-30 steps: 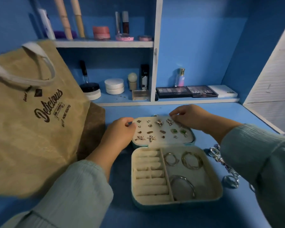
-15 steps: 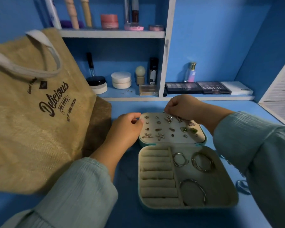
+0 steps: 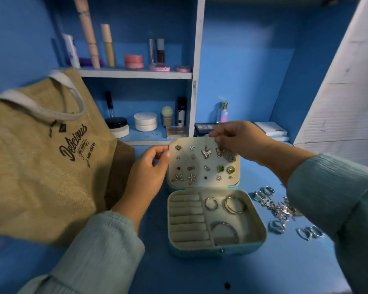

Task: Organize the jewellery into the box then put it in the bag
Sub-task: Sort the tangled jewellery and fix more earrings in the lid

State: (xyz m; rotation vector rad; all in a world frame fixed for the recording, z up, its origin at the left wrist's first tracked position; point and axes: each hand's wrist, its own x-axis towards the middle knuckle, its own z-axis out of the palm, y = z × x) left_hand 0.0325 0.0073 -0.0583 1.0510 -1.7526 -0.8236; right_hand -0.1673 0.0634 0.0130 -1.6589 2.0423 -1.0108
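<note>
- Jewellery box (image 3: 216,221) sits open on the blue tabletop (image 3: 179,276), lid (image 3: 203,162) tilted up at the far side, studded with earrings.
- Head view: your left hand (image 3: 150,172) grips the lid's left edge, thumb and fingers curled round it.
- Your right hand (image 3: 240,141) pinches the lid's top right corner; whether it also holds an earring, I cannot tell.
- Hoops (image 3: 223,211) lie in the tray's right compartments; the ring rolls on the left look unfilled.
- Loose rings and chain (image 3: 278,211) lie just right of the box, under your right forearm, so the right hand is nearer.
- Burlap bag (image 3: 40,158) stands left, beside your left arm.
</note>
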